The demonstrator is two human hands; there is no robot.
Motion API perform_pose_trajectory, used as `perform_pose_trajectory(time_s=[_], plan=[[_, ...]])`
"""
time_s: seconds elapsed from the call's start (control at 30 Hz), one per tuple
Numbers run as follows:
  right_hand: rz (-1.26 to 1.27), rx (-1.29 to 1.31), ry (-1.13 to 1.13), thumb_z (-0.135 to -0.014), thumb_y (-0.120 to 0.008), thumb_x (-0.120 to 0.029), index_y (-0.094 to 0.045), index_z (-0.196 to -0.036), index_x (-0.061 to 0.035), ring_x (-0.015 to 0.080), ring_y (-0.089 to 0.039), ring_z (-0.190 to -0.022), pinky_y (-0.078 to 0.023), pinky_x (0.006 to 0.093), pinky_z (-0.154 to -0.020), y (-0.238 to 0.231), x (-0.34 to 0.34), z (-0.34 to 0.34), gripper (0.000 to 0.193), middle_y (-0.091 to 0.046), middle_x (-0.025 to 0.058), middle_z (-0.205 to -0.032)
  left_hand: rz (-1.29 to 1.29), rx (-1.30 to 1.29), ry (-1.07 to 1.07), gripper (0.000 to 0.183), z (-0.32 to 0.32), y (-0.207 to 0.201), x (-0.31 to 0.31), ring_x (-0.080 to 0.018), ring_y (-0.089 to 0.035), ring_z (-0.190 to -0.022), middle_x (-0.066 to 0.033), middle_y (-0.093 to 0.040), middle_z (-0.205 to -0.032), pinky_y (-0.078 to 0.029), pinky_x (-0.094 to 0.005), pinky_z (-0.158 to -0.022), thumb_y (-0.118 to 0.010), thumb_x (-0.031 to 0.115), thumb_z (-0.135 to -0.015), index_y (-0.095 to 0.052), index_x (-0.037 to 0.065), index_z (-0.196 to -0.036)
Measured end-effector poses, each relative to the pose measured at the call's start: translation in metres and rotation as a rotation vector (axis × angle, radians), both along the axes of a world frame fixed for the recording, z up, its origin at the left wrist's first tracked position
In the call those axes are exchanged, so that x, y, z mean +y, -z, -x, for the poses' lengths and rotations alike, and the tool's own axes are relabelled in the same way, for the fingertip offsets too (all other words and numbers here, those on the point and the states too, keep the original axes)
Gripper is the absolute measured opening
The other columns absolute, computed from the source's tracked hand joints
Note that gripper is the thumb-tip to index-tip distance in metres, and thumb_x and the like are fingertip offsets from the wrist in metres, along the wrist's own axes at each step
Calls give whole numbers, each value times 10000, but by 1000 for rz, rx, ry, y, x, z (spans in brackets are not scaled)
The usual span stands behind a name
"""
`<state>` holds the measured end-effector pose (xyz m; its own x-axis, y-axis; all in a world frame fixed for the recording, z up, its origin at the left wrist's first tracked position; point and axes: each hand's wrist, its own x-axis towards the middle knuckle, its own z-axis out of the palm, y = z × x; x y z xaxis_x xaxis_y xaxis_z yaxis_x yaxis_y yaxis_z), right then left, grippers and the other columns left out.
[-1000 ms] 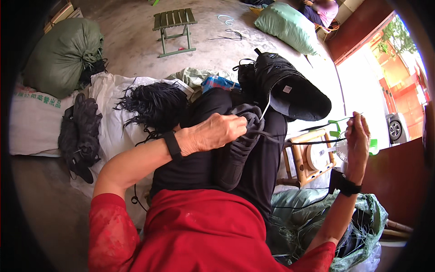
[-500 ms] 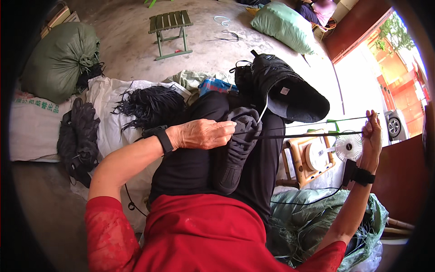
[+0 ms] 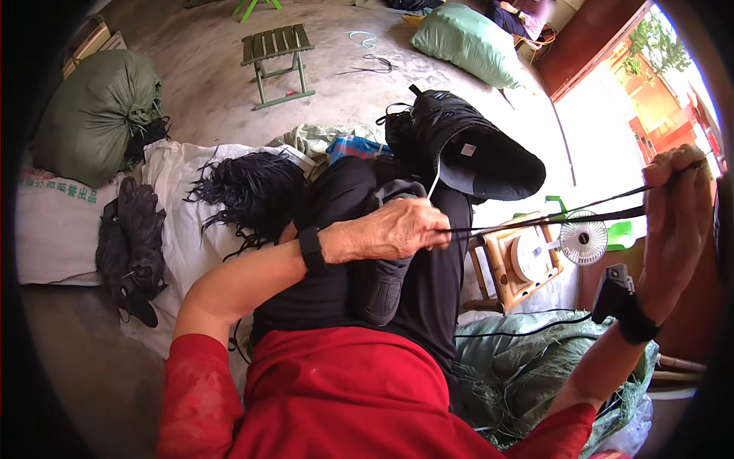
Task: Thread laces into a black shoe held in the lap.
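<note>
A black shoelace (image 3: 569, 220) is stretched tight in two strands between my hands, over my lap. My left hand (image 3: 401, 228) pinches its near end above a dark shoe (image 3: 384, 294) lying between my thighs; that hand hides much of the shoe's upper part. Far to the right, my right hand (image 3: 677, 203) is raised with its fingers curled over the lace's other end. Beyond my knees, a black shoe (image 3: 501, 161) rests tilted, its open collar facing me. A thin whitish cord (image 3: 435, 182) runs down beside it toward my left hand.
A heap of black laces (image 3: 256, 187) lies on white sheeting at left, beside several dark shoes (image 3: 131, 245). A small fan (image 3: 583, 239) and bamboo stool (image 3: 501, 268) stand at right, near a green sack (image 3: 520, 375). Farther off are a folding stool (image 3: 277, 47) and pale green sack (image 3: 468, 46).
My right hand has moved farther right and up, drawing the lace out. My left hand has shifted right and slightly down, still pinching the lace.
</note>
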<state>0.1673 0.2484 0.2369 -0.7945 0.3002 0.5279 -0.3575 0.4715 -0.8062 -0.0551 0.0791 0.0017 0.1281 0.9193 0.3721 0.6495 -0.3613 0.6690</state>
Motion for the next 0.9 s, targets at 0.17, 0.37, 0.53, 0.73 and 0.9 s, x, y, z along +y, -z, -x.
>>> perform_pose_trajectory(time_s=[0.17,0.37,0.53,0.73,0.9], plan=[[277,84,390,-1020,-450,-218,-571,-1128,-3,262,-571,-1144,-464,385,-944,83,53,-39,269,-601,199,-1225,-170,-954,-353,206,41,9,-47,-196,-646,-912,-72,-649,-938,-504,-314,-840,-485,227,-1013,-598,58,-977],[1006,91,346,-972,-533,-148,-594,-1094,-11,242,-600,-1134,-512,374,-946,268,129,-114,193,-606,160,-1243,-328,-1727,-288,157,122,38,-120,-178,-623,-890,-30,-605,-899,-517,-367,-890,-488,175,-1003,-577,54,-1050],[1440,184,558,-936,-570,-112,-629,-1076,-64,211,-661,-1016,-569,334,-843,352,129,-109,159,-648,109,-1189,13,-1128,-646,190,101,53,-110,-136,-612,-921,-26,-630,-986,-505,-292,-851,-520,231,-997,-578,70,-1078],[980,-99,496,-970,-580,-166,-610,-1071,-61,90,-544,-626,-434,216,-564,316,61,-30,149,-612,23,-795,-52,195,-720,378,40,59,-73,-294,-539,-1038,-79,-586,-1070,-436,-392,-862,-724,173,-778,-579,64,-1110],[356,-418,387,-947,-586,-116,-641,-991,-20,61,-531,-560,-419,197,-541,283,-16,38,120,-686,59,-768,-10,446,-645,290,26,58,-71,-231,-538,-943,-54,-573,-951,-383,-375,-826,-683,82,-762,-601,75,-1039]])
